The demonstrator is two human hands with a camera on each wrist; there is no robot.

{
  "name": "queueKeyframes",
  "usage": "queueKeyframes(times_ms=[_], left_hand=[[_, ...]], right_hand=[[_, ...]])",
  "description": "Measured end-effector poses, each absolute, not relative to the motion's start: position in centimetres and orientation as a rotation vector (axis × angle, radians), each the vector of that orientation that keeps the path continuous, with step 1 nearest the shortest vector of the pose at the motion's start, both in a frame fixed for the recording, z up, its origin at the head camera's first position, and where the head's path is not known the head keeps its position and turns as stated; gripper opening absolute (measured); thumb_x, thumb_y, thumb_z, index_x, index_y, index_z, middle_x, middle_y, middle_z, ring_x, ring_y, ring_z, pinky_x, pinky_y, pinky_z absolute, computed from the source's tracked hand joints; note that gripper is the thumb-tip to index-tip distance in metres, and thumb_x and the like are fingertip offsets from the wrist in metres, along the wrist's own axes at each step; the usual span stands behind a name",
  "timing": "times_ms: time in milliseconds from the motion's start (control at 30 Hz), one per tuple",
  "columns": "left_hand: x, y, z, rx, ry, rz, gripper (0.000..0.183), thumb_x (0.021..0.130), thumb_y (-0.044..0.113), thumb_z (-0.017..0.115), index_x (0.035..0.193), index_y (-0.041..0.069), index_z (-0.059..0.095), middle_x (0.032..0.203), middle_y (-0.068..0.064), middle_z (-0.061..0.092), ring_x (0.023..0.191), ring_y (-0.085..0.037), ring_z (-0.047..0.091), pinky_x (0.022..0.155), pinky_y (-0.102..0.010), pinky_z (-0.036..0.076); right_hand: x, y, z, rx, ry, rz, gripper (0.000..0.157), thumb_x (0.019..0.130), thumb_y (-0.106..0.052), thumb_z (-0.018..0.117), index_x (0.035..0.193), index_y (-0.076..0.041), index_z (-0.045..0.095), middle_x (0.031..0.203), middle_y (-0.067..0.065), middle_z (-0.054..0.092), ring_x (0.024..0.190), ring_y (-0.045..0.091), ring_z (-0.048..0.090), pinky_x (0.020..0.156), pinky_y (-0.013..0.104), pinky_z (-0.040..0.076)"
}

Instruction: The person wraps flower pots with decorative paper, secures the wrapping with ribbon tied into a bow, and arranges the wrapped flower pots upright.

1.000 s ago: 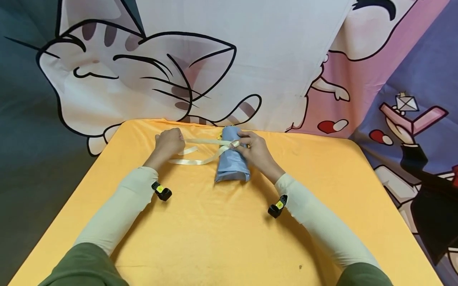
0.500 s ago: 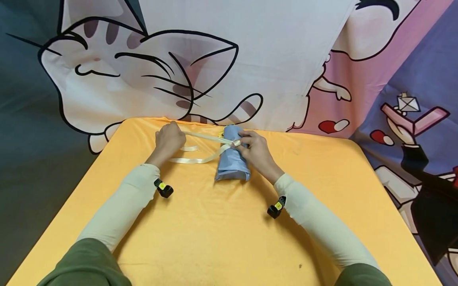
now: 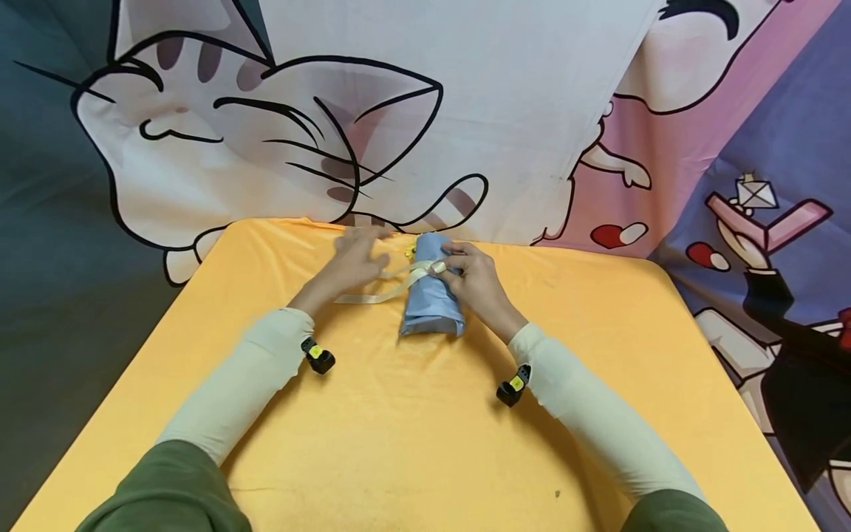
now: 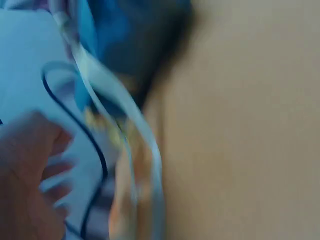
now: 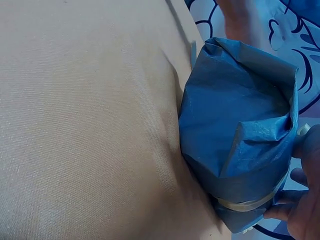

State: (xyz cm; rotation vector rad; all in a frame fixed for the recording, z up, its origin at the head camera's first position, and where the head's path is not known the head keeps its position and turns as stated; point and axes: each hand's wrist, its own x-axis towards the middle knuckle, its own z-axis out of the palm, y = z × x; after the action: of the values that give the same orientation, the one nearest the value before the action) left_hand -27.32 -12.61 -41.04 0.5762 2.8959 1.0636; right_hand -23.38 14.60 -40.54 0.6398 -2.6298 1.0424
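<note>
A bundle wrapped in blue paper (image 3: 431, 307) lies near the far edge of the table, its folded end towards me. Around its middle runs a cream ribbon (image 3: 372, 298), with loose tails trailing left. My right hand (image 3: 477, 277) pinches the ribbon where it crosses on top; in the right wrist view the fingertips (image 5: 280, 212) rest against the paper beside the ribbon band (image 5: 245, 205). My left hand (image 3: 352, 260) is blurred just left of the bundle, fingers extended. In the left wrist view, that hand (image 4: 25, 175) is apart from the ribbon tails (image 4: 145, 135).
Small yellow bits (image 3: 409, 252) show at the bundle's far left side. A yellow cloth (image 3: 399, 428) covers the table. Behind the far edge hangs a cartoon-printed curtain (image 3: 518, 111). Each wrist carries a small black camera (image 3: 318, 357).
My left hand has let go of the ribbon tail it was pulling out and has moved right, towards the bundle, fingers spreading. The ribbon has slackened. My right hand stays in place.
</note>
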Motion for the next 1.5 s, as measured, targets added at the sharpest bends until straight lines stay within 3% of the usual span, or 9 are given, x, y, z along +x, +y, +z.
queueKeyframes(times_ms=[67, 167, 300, 533, 767, 1000, 1167, 1300, 1500], left_hand=[[-27.3, -11.1, -40.7, 0.744, 2.778, 1.093, 0.038, 0.116, 0.028, 0.065, 0.15, 0.011, 0.066, 0.153, -0.014, 0.068, 0.154, -0.043, 0.042, 0.126, -0.068, 0.02], [-27.3, -9.4, -40.1, 0.836, 2.722, 1.092, 0.018, 0.116, 0.027, 0.067, 0.126, 0.015, 0.076, 0.122, -0.009, 0.08, 0.135, -0.037, 0.056, 0.117, -0.06, 0.025], [-27.6, -8.2, -39.9, 0.8, 2.772, 1.133, 0.011, 0.116, 0.022, 0.067, 0.11, 0.015, 0.073, 0.105, -0.006, 0.078, 0.114, -0.029, 0.064, 0.11, -0.055, 0.028], [-27.7, -6.9, -39.6, 0.793, 2.83, 1.256, 0.012, 0.117, 0.024, 0.065, 0.115, 0.013, 0.069, 0.102, -0.004, 0.073, 0.098, -0.024, 0.063, 0.108, -0.051, 0.034], [-26.6, -8.2, -39.3, 0.736, 2.796, 1.285, 0.014, 0.117, 0.021, 0.062, 0.117, 0.008, 0.068, 0.096, -0.005, 0.06, 0.077, -0.02, 0.053, 0.073, -0.034, 0.044], [-25.2, -10.2, -38.3, 0.678, 2.717, 1.1, 0.022, 0.114, 0.027, 0.069, 0.109, 0.006, 0.077, 0.099, -0.012, 0.075, 0.072, -0.018, 0.056, 0.074, -0.037, 0.047], [-25.1, -11.0, -38.3, 0.649, 2.541, 1.052, 0.028, 0.113, 0.026, 0.068, 0.106, 0.002, 0.08, 0.08, -0.006, 0.071, 0.058, -0.013, 0.053, 0.064, -0.033, 0.051], [-24.8, -11.3, -37.8, 0.556, 2.281, 1.167, 0.027, 0.113, 0.024, 0.066, 0.107, 0.0, 0.078, 0.076, -0.003, 0.064, 0.058, -0.014, 0.062, 0.06, -0.033, 0.061], [-23.7, -10.7, -35.8, 0.383, 1.96, 1.25, 0.024, 0.113, 0.024, 0.066, 0.108, 0.003, 0.077, 0.083, -0.005, 0.072, 0.064, -0.014, 0.073, 0.065, -0.031, 0.067]], right_hand=[[-23.4, 14.6, -40.5, 0.651, -2.616, 1.048, 0.015, 0.104, -0.011, 0.083, 0.112, 0.0, 0.088, 0.15, 0.024, 0.072, 0.146, 0.04, 0.066, 0.114, 0.053, 0.062], [-23.5, 14.6, -40.4, 0.671, -2.601, 1.05, 0.014, 0.104, -0.01, 0.083, 0.112, 0.0, 0.088, 0.149, 0.025, 0.072, 0.146, 0.042, 0.066, 0.115, 0.054, 0.06], [-23.4, 14.5, -40.4, 0.679, -2.613, 1.056, 0.015, 0.104, -0.012, 0.083, 0.113, -0.002, 0.089, 0.151, 0.023, 0.071, 0.147, 0.042, 0.066, 0.118, 0.054, 0.059], [-23.3, 14.6, -40.3, 0.681, -2.626, 1.015, 0.015, 0.104, -0.012, 0.083, 0.113, -0.001, 0.088, 0.151, 0.025, 0.071, 0.147, 0.042, 0.065, 0.121, 0.055, 0.056], [-23.3, 14.4, -40.5, 0.628, -2.636, 1.022, 0.016, 0.105, -0.012, 0.082, 0.112, 0.0, 0.088, 0.147, 0.023, 0.074, 0.144, 0.043, 0.067, 0.117, 0.055, 0.059], [-23.3, 14.2, -40.2, 0.59, -2.685, 1.041, 0.017, 0.106, -0.011, 0.08, 0.114, 0.002, 0.087, 0.15, 0.02, 0.073, 0.146, 0.04, 0.066, 0.114, 0.052, 0.061], [-23.3, 14.2, -40.2, 0.57, -2.699, 1.036, 0.018, 0.106, -0.013, 0.081, 0.114, 0.001, 0.087, 0.151, 0.02, 0.073, 0.146, 0.04, 0.066, 0.112, 0.052, 0.062], [-23.2, 14.3, -40.3, 0.589, -2.692, 1.035, 0.018, 0.106, -0.011, 0.079, 0.116, 0.002, 0.087, 0.15, 0.021, 0.073, 0.144, 0.041, 0.068, 0.109, 0.052, 0.063], [-23.4, 14.4, -40.0, 0.623, -2.694, 0.983, 0.018, 0.105, -0.011, 0.08, 0.116, 0.001, 0.087, 0.147, 0.022, 0.075, 0.142, 0.04, 0.07, 0.113, 0.053, 0.061]])
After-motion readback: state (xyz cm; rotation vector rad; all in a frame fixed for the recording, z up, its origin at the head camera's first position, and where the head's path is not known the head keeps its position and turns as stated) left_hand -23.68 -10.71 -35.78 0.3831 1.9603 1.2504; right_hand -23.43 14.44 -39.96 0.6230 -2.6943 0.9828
